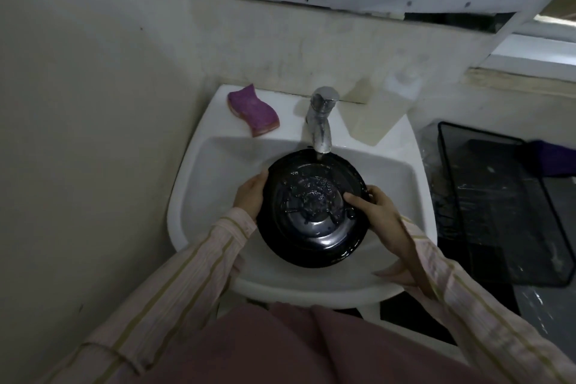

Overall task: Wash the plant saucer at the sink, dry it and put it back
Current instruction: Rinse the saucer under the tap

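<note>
Your left hand [251, 196] and right hand [378, 212] clamp opposite rims of the saucer [311, 212], holding it over the sink [193, 196] basin so the tap [321, 121] at the back edge wets it; the sponge [252, 109] waits at the back-left corner.

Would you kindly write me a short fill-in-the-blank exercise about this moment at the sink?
1. The black plant saucer is held over the white ____ by both hands.
2. The purple sponge lies on the sink's rim, to the ____ of the faucet.
3. The right hand's thumb presses on the saucer's ____ surface, while the left hand grips its edge.

Missing words: sink; left; inner
</note>
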